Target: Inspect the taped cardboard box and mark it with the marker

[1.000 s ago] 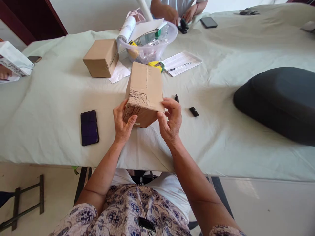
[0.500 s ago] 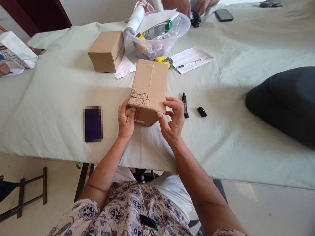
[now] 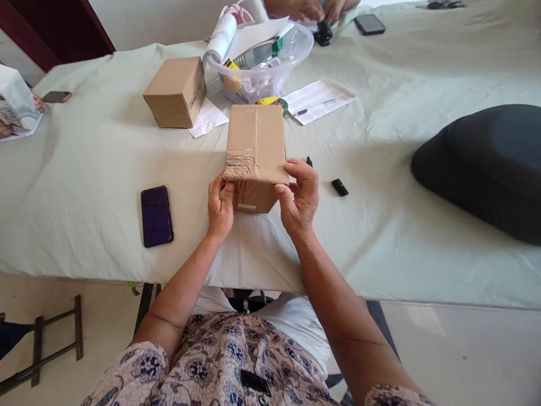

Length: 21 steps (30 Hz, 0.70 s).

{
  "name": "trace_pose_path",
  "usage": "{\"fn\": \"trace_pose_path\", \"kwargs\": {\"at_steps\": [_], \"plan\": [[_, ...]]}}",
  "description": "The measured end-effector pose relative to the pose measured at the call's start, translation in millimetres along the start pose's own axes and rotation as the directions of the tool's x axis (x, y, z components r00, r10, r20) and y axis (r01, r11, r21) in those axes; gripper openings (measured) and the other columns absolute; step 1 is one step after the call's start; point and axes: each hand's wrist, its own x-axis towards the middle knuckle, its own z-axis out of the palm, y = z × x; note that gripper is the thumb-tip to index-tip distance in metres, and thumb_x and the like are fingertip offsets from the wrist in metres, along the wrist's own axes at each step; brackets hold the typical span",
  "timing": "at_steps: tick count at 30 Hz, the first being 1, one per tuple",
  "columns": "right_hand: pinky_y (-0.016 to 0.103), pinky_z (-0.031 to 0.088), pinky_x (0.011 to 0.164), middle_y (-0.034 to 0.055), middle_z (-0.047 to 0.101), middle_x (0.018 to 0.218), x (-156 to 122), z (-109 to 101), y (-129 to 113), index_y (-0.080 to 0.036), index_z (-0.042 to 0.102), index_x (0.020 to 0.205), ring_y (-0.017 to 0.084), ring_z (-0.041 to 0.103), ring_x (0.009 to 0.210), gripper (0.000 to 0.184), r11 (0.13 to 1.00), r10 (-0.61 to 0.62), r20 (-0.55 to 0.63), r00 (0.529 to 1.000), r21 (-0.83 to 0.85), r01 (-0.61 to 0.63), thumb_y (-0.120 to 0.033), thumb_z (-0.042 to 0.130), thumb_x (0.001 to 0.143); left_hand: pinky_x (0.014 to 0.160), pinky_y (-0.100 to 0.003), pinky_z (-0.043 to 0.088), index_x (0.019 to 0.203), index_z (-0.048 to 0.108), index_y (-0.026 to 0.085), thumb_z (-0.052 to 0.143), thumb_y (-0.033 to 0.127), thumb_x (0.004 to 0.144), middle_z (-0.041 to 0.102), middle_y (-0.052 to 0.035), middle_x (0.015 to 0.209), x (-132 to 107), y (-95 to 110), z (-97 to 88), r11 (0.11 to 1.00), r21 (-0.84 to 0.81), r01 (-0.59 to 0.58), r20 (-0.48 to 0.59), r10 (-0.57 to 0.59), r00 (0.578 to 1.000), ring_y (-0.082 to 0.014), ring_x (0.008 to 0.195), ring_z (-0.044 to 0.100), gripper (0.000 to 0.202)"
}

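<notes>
A taped brown cardboard box (image 3: 255,141) with black scribbles near its front edge stands on the pale cloth-covered table (image 3: 84,169). My left hand (image 3: 220,208) grips its near left corner, fingers pressed on the front face. My right hand (image 3: 299,198) grips the near right corner, thumb on the front and fingers curled over the top edge. Just right of my right hand a black marker (image 3: 309,162) is mostly hidden, and its cap (image 3: 340,187) lies apart from it.
A dark phone (image 3: 156,216) lies left of the box. Behind stand a second cardboard box (image 3: 175,92), a clear plastic bowl (image 3: 264,62) of items, a yellow tape measure (image 3: 273,102), and papers with a pen (image 3: 316,97). A black cushion (image 3: 486,163) fills the right. Another person's hands (image 3: 313,8) work at the far edge.
The box has been turned from tilted to square with the table's front edge and sits flat. Both hands stayed on its near corners, and my right hand now covers most of the marker.
</notes>
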Motion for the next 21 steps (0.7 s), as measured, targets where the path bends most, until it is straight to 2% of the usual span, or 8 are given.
{"fn": "trace_pose_path", "kwargs": {"at_steps": [5, 8, 10, 12, 14, 17, 19, 21], "plan": [[0.04, 0.059, 0.092, 0.0104, 0.068, 0.133, 8.4, 3.6, 11.6, -0.028, 0.063, 0.127, 0.025, 0.067, 0.122, 0.052, 0.998, 0.051, 0.0, 0.999, 0.033, -0.051, -0.065, 0.057, 0.092, 0.119, -0.042, 0.041, 0.137, 0.058, 0.028, 0.05, 0.066, 0.096, 0.061, -0.01, 0.141, 2.5, -4.6, 2.7, 0.999, 0.014, -0.034, 0.037, 0.033, 0.999, -0.0239, 0.137, 0.055, 0.057], [0.042, 0.058, 0.097, 0.0094, 0.072, 0.129, 15.2, -3.4, 13.2, -0.027, 0.067, 0.126, 0.024, 0.068, 0.12, 0.056, 0.997, 0.081, 0.043, 0.996, 0.007, -0.081, -0.069, 0.05, 0.093, 0.118, -0.042, 0.042, 0.138, 0.056, 0.025, 0.052, 0.066, 0.095, 0.062, -0.0123, 0.141, 2.0, -9.7, 3.4, 0.998, 0.043, -0.055, 0.041, 0.053, 0.998, -0.0246, 0.137, 0.056, 0.059], [0.043, 0.056, 0.099, 0.0087, 0.075, 0.121, 19.1, -12.4, 15.2, -0.026, 0.072, 0.118, 0.024, 0.07, 0.115, 0.055, 0.992, 0.11, 0.016, 0.994, -0.061, -0.109, -0.066, 0.04, 0.098, 0.116, -0.043, 0.044, 0.136, 0.057, 0.024, 0.054, 0.064, 0.095, 0.065, -0.0132, 0.137, 1.3, -13.7, 2.6, 0.997, 0.059, -0.041, 0.032, 0.039, 0.999, -0.025, 0.132, 0.06, 0.058], [0.048, 0.052, 0.103, 0.0084, 0.076, 0.111, 22.1, -23.3, 22.3, -0.025, 0.075, 0.109, 0.024, 0.069, 0.111, 0.051, 0.968, 0.133, -0.062, 0.989, -0.206, -0.143, -0.06, 0.039, 0.1, 0.112, -0.043, 0.048, 0.133, 0.058, 0.023, 0.058, 0.059, 0.095, 0.068, -0.0129, 0.132, 0.3, -17.0, 0.9, 0.997, 0.067, -0.024, 0.025, 0.022, 0.999, -0.0245, 0.127, 0.063, 0.053], [0.054, 0.046, 0.109, 0.01, 0.074, 0.114, 23.8, -34.0, 34.5, -0.025, 0.076, 0.105, 0.027, 0.064, 0.114, 0.038, 0.903, 0.137, -0.13, 0.982, -0.391, -0.178, -0.054, 0.054, 0.094, 0.106, -0.042, 0.051, 0.126, 0.061, 0.021, 0.063, 0.052, 0.092, 0.07, -0.0119, 0.125, -0.5, -19.0, -1.1, 0.997, 0.075, -0.007, 0.022, 0.006, 1.0, -0.0237, 0.119, 0.067, 0.046], [0.063, 0.042, 0.108, 0.015, 0.067, 0.121, 22.5, -44.5, 51.7, -0.024, 0.077, 0.105, 0.032, 0.058, 0.117, 0.029, 0.775, 0.253, -0.129, 0.959, -0.567, -0.28, -0.041, 0.067, 0.085, 0.095, -0.039, 0.055, 0.109, 0.063, 0.019, 0.068, 0.042, 0.088, 0.072, -0.0095, 0.108, -1.2, -20.2, -3.7, 0.994, 0.099, 0.035, 0.014, -0.037, 0.999, -0.0219, 0.103, 0.069, 0.032], [0.062, 0.044, 0.103, 0.0158, 0.066, 0.119, 19.8, -46.7, 54.7, -0.024, 0.078, 0.105, 0.033, 0.057, 0.113, 0.029, 0.684, 0.351, -0.089, 0.932, -0.656, -0.32, -0.032, 0.07, 0.079, 0.088, -0.036, 0.056, 0.1, 0.062, 0.019, 0.068, 0.037, 0.086, 0.071, -0.0072, 0.099, -0.9, -20.7, -5.0, 0.992, 0.114, 0.062, 0.008, -0.063, 0.998, -0.0203, 0.094, 0.068, 0.023], [0.055, 0.048, 0.096, 0.0148, 0.066, 0.112, 17.8, -46.2, 50.3, -0.024, 0.079, 0.104, 0.031, 0.06, 0.104, 0.029, 0.605, 0.434, -0.066, 0.898, -0.717, -0.345, -0.025, 0.068, 0.078, 0.085, -0.034, 0.055, 0.092, 0.06, 0.02, 0.068, 0.035, 0.086, 0.069, -0.0054, 0.094, -0.2, -21.6, -6.3, 0.989, 0.136, 0.066, 0.008, -0.068, 0.998, -0.019, 0.089, 0.067, 0.018]]}}
